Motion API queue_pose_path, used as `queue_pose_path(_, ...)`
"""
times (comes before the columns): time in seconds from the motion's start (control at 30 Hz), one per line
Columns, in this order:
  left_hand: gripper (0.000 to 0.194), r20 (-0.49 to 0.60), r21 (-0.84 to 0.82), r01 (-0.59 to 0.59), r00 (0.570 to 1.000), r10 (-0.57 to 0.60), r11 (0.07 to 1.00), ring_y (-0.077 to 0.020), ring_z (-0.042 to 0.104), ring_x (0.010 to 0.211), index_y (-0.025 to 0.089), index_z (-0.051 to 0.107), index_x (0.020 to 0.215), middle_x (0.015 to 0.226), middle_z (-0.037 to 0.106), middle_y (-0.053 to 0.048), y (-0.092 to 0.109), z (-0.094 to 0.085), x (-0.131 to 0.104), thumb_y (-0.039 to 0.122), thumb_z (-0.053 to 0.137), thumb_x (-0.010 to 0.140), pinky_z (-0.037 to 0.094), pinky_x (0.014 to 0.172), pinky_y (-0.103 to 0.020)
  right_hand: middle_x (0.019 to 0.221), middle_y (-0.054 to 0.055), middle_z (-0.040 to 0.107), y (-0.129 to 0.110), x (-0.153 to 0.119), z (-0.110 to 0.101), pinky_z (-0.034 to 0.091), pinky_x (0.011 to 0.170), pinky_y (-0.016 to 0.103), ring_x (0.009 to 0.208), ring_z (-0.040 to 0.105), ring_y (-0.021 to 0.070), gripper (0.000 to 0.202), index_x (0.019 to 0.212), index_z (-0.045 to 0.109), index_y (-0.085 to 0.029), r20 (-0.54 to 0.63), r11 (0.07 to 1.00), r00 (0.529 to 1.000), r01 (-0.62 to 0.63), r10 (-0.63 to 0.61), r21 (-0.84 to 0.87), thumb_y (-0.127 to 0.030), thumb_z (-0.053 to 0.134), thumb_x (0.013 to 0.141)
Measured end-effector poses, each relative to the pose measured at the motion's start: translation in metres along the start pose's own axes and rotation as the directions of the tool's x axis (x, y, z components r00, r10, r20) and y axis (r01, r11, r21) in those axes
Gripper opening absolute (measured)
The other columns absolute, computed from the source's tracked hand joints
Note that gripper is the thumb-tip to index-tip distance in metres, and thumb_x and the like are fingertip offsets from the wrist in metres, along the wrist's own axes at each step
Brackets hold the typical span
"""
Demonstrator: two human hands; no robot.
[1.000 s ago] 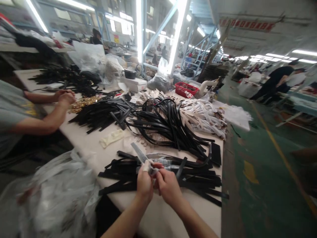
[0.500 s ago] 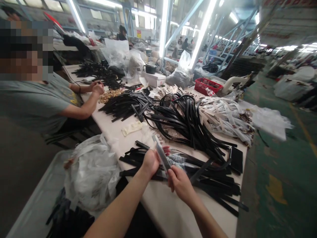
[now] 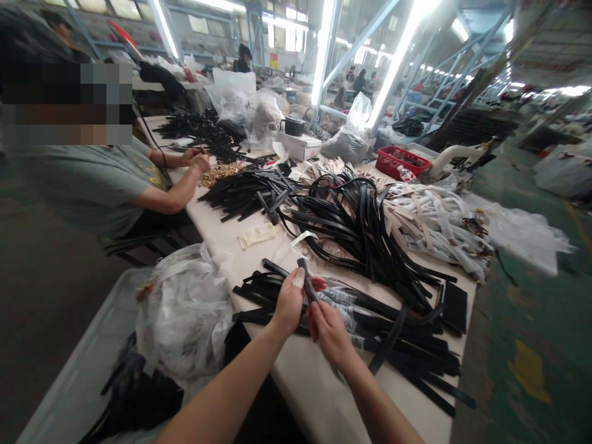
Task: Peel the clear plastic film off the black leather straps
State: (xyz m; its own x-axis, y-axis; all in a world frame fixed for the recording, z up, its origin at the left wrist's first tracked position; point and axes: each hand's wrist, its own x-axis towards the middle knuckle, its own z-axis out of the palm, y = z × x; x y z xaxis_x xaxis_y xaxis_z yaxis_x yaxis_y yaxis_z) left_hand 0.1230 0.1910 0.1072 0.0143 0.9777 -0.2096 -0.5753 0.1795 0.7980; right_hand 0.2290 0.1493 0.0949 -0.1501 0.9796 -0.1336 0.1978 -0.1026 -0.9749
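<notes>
My left hand [image 3: 290,301] grips the upper part of a dark strap [image 3: 306,277], its thumb on top near the strap's end. Lower on the same strap, my right hand [image 3: 327,327] is closed with thumb and fingers pinching it. A thin white strip [image 3: 303,239] sticks up just beyond my left hand. Under and beside both hands lies a row of black straps [image 3: 407,345], some with clear wrapping [image 3: 340,299] round the middle. A large heap of looped black straps [image 3: 356,222] rests farther back on the table [image 3: 296,376].
A person [image 3: 106,179] works at the left edge by gold pieces [image 3: 222,172]. Crumpled plastic [image 3: 185,314] fills a grey bin [image 3: 60,382] at lower left. Pale straps [image 3: 430,216], a red basket [image 3: 401,163] and a black flat object [image 3: 455,307] lie to the right.
The strap is now dark at its top where a pale layer covered it, and a white strip stands apart beyond it. My hands have drawn closer together, and the view has shifted left.
</notes>
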Motion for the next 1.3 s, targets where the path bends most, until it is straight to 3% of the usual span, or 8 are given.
queue_pose_path(0.17,0.038,-0.050,0.141,0.043,0.998,-0.036,0.989,-0.0236,0.070,0.079,0.015,0.071,0.085,0.087,0.075,-0.011,-0.018,-0.006,-0.021,0.052,0.061,0.087,0.052,0.066,-0.029,0.056,-0.002,0.053,0.004,-0.004,0.006,0.036,0.048,0.024,0.049,0.048,0.0125,0.046,0.070,0.051,-0.021,-0.043,1.000,0.999,0.029,-0.029,0.003,-0.053,0.039,0.100)
queue_pose_path(0.33,0.039,0.023,-0.042,0.044,0.999,-0.043,0.998,-0.0213,0.070,0.074,0.016,0.070,0.096,0.088,0.075,-0.010,0.001,-0.008,-0.005,0.052,0.060,0.087,0.053,0.065,-0.030,0.046,-0.005,0.048,0.007,-0.013,0.008,0.032,0.044,0.023,0.040,0.041,0.0107,0.046,0.077,0.054,-0.020,0.017,1.000,1.000,-0.024,0.023,0.007,-0.054,0.035,0.101)
queue_pose_path(0.53,0.040,-0.021,0.044,0.163,0.987,-0.162,0.986,-0.0128,0.055,0.041,0.013,0.071,0.090,0.075,0.073,-0.009,-0.019,-0.009,-0.018,0.051,0.061,0.086,0.037,0.038,-0.024,0.050,-0.003,0.050,0.004,-0.009,0.007,0.035,0.048,0.024,0.046,0.046,0.0111,0.051,0.064,0.048,-0.021,-0.030,0.999,0.999,0.029,-0.030,-0.035,-0.054,0.037,0.101)
queue_pose_path(0.7,0.037,-0.040,-0.113,0.122,0.991,-0.127,0.986,-0.0202,0.070,0.069,0.013,0.070,0.096,0.085,0.075,-0.011,-0.006,-0.012,-0.004,0.047,0.066,0.083,0.052,0.060,-0.027,0.047,-0.004,0.049,0.004,-0.016,0.010,0.032,0.046,0.023,0.042,0.042,0.0109,0.049,0.076,0.056,-0.019,0.020,0.999,0.999,-0.026,0.026,-0.031,-0.055,0.034,0.101)
queue_pose_path(0.77,0.036,-0.056,-0.092,0.097,0.993,-0.103,0.991,-0.0214,0.071,0.075,0.014,0.071,0.092,0.088,0.075,-0.012,-0.005,-0.010,-0.005,0.048,0.067,0.082,0.054,0.066,-0.029,0.047,-0.004,0.049,0.002,-0.016,0.012,0.032,0.046,0.023,0.043,0.042,0.0108,0.049,0.074,0.054,-0.020,0.004,0.999,1.000,-0.017,0.017,-0.029,-0.055,0.034,0.101)
queue_pose_path(0.93,0.033,-0.050,0.037,0.103,0.994,-0.101,0.994,-0.0215,0.070,0.073,0.013,0.072,0.087,0.087,0.075,-0.012,-0.016,-0.012,-0.023,0.045,0.066,0.083,0.051,0.060,-0.027,0.051,-0.003,0.048,0.003,-0.016,0.013,0.032,0.047,0.024,0.045,0.042,0.0111,0.051,0.066,0.048,-0.021,-0.033,0.999,0.999,0.018,-0.019,-0.034,-0.056,0.035,0.100)
queue_pose_path(1.13,0.039,-0.097,-0.059,0.036,0.994,-0.041,0.998,-0.0202,0.070,0.071,0.013,0.071,0.098,0.088,0.075,-0.011,0.004,-0.012,-0.004,0.048,0.069,0.080,0.052,0.061,-0.027,0.047,-0.005,0.048,0.005,-0.018,0.013,0.031,0.047,0.022,0.042,0.041,0.0102,0.049,0.076,0.055,-0.019,-0.001,0.998,1.000,-0.029,0.029,-0.061,-0.057,0.035,0.101)
queue_pose_path(1.3,0.030,-0.124,0.095,0.095,0.989,-0.083,0.991,-0.0168,0.066,0.059,0.012,0.073,0.092,0.080,0.075,-0.008,-0.018,-0.013,-0.021,0.037,0.075,0.075,0.048,0.053,-0.024,0.051,-0.004,0.049,0.006,-0.017,0.016,0.033,0.048,0.023,0.046,0.044,0.0104,0.050,0.066,0.047,-0.020,0.002,0.997,1.000,0.014,-0.014,-0.070,-0.053,0.036,0.101)
